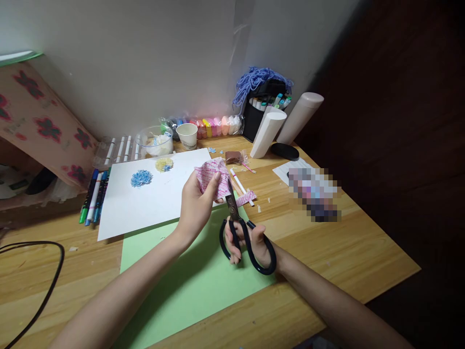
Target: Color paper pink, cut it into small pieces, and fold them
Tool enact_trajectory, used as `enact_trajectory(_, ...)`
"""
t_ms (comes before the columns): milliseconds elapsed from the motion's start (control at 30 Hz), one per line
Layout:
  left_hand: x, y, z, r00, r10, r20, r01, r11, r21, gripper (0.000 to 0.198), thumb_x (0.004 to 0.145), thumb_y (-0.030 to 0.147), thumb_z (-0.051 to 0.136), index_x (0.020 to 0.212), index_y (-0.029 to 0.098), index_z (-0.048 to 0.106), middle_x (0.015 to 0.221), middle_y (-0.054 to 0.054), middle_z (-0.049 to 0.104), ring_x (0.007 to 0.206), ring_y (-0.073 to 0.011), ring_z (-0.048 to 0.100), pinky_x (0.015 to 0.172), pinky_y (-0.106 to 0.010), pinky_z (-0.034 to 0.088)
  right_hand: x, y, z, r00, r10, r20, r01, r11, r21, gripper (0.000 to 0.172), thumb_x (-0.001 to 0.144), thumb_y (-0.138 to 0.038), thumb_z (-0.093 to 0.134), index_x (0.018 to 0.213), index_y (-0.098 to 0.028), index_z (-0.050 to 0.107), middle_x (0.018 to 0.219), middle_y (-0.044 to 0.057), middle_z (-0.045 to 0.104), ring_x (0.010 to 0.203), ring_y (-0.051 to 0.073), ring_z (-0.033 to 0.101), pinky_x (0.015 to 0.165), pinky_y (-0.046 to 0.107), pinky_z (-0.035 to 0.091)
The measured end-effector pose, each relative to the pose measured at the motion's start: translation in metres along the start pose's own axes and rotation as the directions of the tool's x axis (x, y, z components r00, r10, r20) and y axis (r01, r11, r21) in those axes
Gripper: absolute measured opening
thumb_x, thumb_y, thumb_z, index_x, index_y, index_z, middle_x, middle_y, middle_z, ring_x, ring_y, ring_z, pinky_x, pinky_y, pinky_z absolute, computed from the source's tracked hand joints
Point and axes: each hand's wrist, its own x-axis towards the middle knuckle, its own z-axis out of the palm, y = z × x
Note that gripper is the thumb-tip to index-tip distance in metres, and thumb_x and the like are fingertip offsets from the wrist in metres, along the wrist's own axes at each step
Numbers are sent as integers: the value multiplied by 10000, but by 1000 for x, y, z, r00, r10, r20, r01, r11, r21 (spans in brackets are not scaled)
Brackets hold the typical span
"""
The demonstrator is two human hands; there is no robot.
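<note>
Between thumb and fingers, my left hand (198, 198) grips a pink-and-white patterned piece of paper (212, 173), raised over the right part of a white sheet (145, 198). My right hand (250, 240) has its fingers through the loops of black-handled scissors (233, 206). Their dark blades point up and away, at the right edge of the patterned piece. A narrow strip of the same pattern (246, 198) shows just right of the blades. On the white sheet lie a blue clump of small bits (141, 178) and a yellow one (164, 165).
A green sheet (174, 291) lies under my forearms. Markers (96, 198) are at the left. Behind stand a paper cup (187, 135), a clear bowl (154, 140), a black pen holder (253, 118) and white containers (268, 133). A black cable (60, 261) curves at the left.
</note>
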Motion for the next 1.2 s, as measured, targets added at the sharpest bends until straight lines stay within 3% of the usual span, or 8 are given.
enact_trajectory(100, -1, -2, 1, 1000, -3, 25, 3, 1000, 4, 235, 850, 370, 599, 769, 161, 532, 617, 30, 515, 483, -80, 502, 421, -181, 488, 0, -9, 2, 997, 21, 68, -22, 1000, 16, 848, 477, -971, 208, 780, -208, 420, 561, -44, 469, 469, 113, 483, 526, 324, 535)
enact_trajectory(233, -4, -3, 2, 999, 3, 33, -3, 1000, 17, 263, 846, 389, 605, 746, 163, 515, 649, 26, 511, 490, -76, 501, 427, -184, 496, 2, -13, 4, 998, 7, 63, -8, 1000, 19, 855, 459, -972, 172, 772, -213, 408, 543, -59, 443, 448, 104, 461, 587, 371, 556)
enact_trajectory(467, -3, -4, 3, 999, 20, 41, -20, 1000, 15, 269, 854, 385, 600, 732, 164, 507, 607, 39, 477, 481, -72, 483, 421, -175, 491, 6, 9, -1, 998, -64, -8, 64, 997, 52, 774, 530, -943, 286, 741, -210, 416, 430, -100, 403, 310, 75, 396, 354, 224, 446)
enact_trajectory(633, -2, -4, 3, 999, 20, 45, -20, 1000, -4, 270, 848, 388, 610, 730, 165, 515, 585, 42, 477, 485, -75, 473, 417, -170, 482, 6, 16, -3, 997, -50, -55, 53, 997, 60, 710, 585, -895, 408, 732, -201, 436, 400, -101, 419, 284, 76, 393, 306, 194, 393)
enact_trajectory(833, -5, 4, 3, 996, -49, 81, 50, 999, -13, 297, 830, 416, 627, 705, 171, 515, 576, 38, 507, 464, -76, 476, 429, -182, 460, 5, 6, 0, 998, -57, -38, 57, 998, 23, 777, 524, -945, 299, 750, -210, 409, 470, -86, 447, 371, 88, 464, 459, 272, 512)
enact_trajectory(1067, -6, 9, 4, 982, -127, 137, 134, 990, -49, 259, 813, 380, 649, 716, 168, 536, 522, 48, 510, 435, -86, 481, 425, -197, 419, 5, -8, 0, 997, -45, -65, 45, 999, -6, 821, 456, -971, 228, 724, -215, 405, 461, -80, 442, 375, 94, 457, 490, 302, 525)
enact_trajectory(1200, -6, 9, 4, 979, -141, 147, 150, 987, -53, 243, 806, 362, 656, 715, 166, 545, 526, 47, 514, 437, -86, 475, 420, -198, 409, 4, -7, -2, 997, -37, -68, 35, 999, -28, 812, 488, -965, 240, 744, -213, 409, 479, -74, 450, 399, 96, 467, 511, 296, 522)
